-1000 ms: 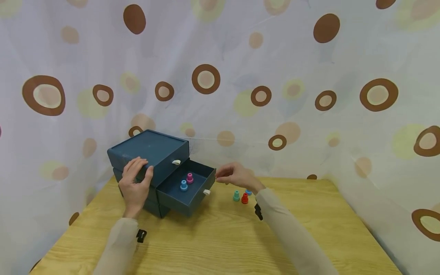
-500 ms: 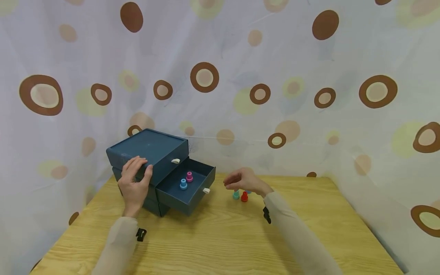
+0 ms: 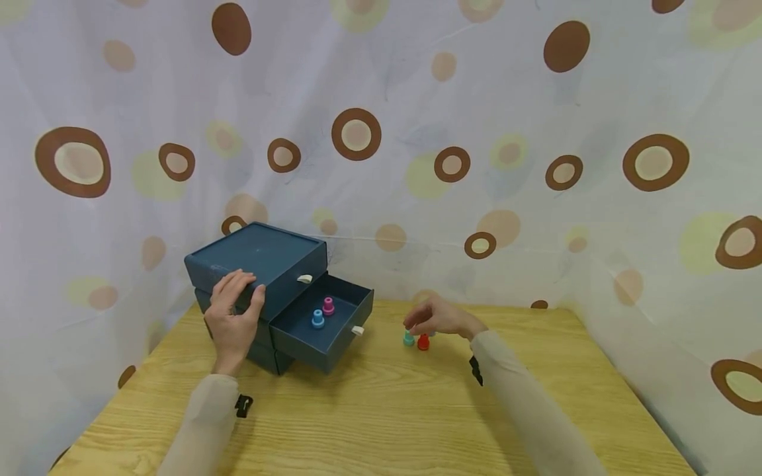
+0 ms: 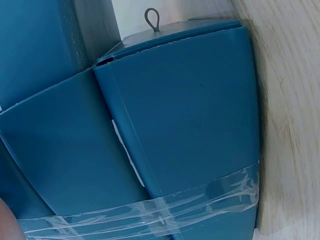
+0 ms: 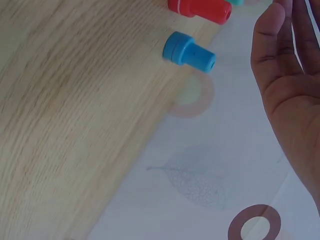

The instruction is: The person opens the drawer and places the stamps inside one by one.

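Observation:
My left hand (image 3: 232, 324) rests against the near side of a dark blue drawer cabinet (image 3: 256, 248), fingers at its top edge and thumb toward the front corner. The middle drawer (image 3: 345, 340) is pulled out, holding a light blue toy stamp (image 3: 318, 320) and a pink toy stamp (image 3: 329, 306). To its right, my right hand (image 3: 443, 318) hovers with bent, loose fingers and nothing visible between them. Its fingertips are right at the top of a teal toy stamp (image 3: 408, 339). Beside that stands a red toy stamp (image 3: 423, 342). Another blue stamp (image 5: 187, 52) is mostly hidden by the hand in the head view.
Everything stands on a wooden table (image 3: 369, 410) backed by a spotted curtain (image 3: 405, 99). White pull tabs mark the drawer fronts, such as the tab (image 3: 358, 330) on the pulled-out one. Clear tape (image 4: 160, 215) runs around the cabinet's side.
My right hand has moved right, from the drawer's far front corner to above the teal stamp. My left hand, the cabinet and the stamps have stayed in place.

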Demonstrator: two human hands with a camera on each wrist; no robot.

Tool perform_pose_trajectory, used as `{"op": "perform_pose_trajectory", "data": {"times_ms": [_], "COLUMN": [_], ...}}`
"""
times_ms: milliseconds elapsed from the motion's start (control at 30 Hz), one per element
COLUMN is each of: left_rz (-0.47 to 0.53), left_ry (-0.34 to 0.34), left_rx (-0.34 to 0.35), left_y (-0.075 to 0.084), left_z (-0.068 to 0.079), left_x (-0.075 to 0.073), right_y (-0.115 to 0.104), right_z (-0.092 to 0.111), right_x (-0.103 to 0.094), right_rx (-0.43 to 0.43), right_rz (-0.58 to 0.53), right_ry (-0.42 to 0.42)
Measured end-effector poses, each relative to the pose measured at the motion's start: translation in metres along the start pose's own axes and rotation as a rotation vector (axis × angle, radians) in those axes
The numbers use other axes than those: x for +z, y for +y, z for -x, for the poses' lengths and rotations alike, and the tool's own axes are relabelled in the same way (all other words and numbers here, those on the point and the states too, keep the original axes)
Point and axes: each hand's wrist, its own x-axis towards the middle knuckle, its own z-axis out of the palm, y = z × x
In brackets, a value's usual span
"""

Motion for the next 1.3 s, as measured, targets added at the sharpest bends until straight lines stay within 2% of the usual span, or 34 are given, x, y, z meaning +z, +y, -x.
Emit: {"op": "perform_pose_trajectory", "data": {"times_ms": [300, 467, 933, 1300], "left_rz": [0.002, -0.002, -0.003, -0.017], "left_ry": [-0.001, 0.002, -0.012, 0.000], "left_rx": [-0.003, 0.005, 0.012, 0.010], "left_y": [0.002, 0.002, 0.006, 0.000], "left_z": [-0.002, -0.002, -0.004, 0.000], "left_x": [0.000, 0.001, 0.001, 0.001], "right_y": [0.016, 0.029, 0.046, 0.051], "right_z": [0.002, 0.004, 0.009, 0.012], "right_x": [-0.007, -0.007, -0.001, 0.006], "right_rx": [0.058, 0.059, 0.102, 0.102], "right_rz": [0.036, 0.055, -0.030, -0.037], "right_ry": [0.057, 0.066, 0.038, -0.024]}}
